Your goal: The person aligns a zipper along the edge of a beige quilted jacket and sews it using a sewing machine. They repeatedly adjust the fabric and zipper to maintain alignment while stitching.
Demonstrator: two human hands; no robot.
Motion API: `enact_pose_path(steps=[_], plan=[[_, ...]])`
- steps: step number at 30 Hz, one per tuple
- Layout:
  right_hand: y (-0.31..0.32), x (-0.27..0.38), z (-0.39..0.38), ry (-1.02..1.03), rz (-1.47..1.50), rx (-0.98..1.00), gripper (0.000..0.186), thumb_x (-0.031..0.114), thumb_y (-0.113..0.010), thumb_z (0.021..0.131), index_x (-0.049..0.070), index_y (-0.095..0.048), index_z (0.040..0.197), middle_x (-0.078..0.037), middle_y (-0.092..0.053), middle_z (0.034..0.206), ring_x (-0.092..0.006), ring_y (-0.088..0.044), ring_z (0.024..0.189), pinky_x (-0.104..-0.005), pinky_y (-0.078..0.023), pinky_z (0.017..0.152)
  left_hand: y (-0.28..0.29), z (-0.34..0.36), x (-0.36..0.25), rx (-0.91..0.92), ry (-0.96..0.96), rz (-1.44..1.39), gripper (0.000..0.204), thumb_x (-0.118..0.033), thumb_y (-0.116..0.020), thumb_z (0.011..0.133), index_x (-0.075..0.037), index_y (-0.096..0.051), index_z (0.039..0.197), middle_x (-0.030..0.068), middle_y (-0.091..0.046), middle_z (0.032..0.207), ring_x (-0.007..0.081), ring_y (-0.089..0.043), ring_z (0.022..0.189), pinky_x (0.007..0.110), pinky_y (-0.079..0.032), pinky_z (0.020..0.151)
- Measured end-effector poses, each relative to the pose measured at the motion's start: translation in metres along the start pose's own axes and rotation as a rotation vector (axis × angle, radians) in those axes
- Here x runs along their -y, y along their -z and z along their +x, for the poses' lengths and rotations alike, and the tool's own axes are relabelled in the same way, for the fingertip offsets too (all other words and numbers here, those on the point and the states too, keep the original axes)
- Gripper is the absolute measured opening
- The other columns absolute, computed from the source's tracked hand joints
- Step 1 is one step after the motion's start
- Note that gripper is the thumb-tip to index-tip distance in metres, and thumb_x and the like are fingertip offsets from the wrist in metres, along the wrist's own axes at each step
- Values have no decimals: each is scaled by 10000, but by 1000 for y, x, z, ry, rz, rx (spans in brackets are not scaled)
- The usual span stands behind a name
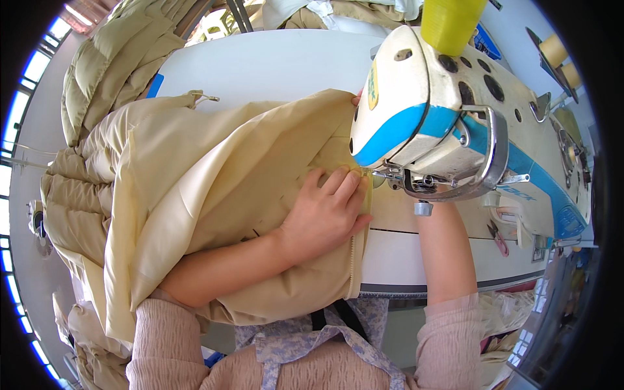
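Observation:
A beige padded jacket lies over the left side of the sewing table, its smooth lining folded up in loose waves. On the fabric rests my left hand, palm down and fingers apart, the fingertips pressing the edge beside the sewing machine's presser foot. A zipper tape runs along the jacket's near right edge. My right forearm reaches under the head of the white and blue sewing machine, which hides most of that hand. A small bit of fingertip shows at the jacket's far edge.
A yellow cup-like container stands on the machine. Small pink-handled thread snips lie on the tabletop right of my right forearm. Thread cones stand at the far right. More padded garments are heaped at the far left.

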State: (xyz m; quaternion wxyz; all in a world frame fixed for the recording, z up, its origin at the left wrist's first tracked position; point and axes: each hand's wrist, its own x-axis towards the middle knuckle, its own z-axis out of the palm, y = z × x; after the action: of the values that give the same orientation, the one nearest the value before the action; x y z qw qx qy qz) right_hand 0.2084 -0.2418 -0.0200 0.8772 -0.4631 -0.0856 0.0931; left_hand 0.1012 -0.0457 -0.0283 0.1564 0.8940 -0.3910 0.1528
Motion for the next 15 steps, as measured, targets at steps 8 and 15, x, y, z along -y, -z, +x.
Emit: enact_pose_path(steps=[8,15], plan=[[-19,3,1,-41,9,-60,494,395,-496,1067,-55,-536,1266,-167,-631,1169,-208,-678,1026,-323,-614,851,-3,-1,-1,10,20,0,545,-344,-771,815,10,-659,1215,114,-601,1153,259,-592,1096,430,-487,939],[-10,-3,1,-20,49,37,509,402,-490,1073,-56,-528,1292,-188,-622,1189,-222,-664,1077,-294,-612,856,-6,-2,-1,-17,15,24,556,-346,-775,800,13,-659,1208,106,-596,1102,264,-591,1109,443,-501,938]])
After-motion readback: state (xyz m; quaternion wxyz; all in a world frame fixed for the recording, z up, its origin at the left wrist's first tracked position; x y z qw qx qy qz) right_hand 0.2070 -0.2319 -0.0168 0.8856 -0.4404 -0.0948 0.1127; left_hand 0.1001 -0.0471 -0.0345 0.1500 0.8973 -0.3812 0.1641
